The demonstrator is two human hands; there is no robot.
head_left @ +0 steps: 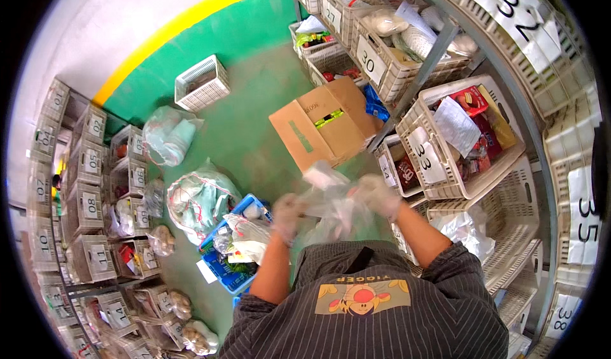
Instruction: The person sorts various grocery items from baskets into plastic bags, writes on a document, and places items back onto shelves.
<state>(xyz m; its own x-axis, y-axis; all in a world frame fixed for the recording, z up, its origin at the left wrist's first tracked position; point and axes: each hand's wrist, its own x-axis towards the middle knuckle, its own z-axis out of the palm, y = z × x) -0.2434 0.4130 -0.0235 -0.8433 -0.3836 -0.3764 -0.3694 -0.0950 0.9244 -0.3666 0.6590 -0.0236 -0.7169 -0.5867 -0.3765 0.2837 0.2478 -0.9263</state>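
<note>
In front of my body a thin clear plastic bag (334,211) is stretched between my hands, its upper part bunched and whitish. My left hand (288,215), in a pale thin glove, grips the bag's left side. On the other side my right hand (377,197), gloved the same way, has its fingers closed on the bag. Both hands are somewhat blurred, so single fingers are hard to make out. Just beyond the bag stands a cardboard box (312,126) on the floor. A blue crate (226,276) with bagged goods lies left of my left forearm.
At the right, a metal rack (439,47) carries pale plastic crates of packaged goods, including a crate with red packets (439,161) near my right arm. Stacked crates (89,206) line the left. Large filled plastic bags (200,200) and a white crate (202,84) sit on the green floor.
</note>
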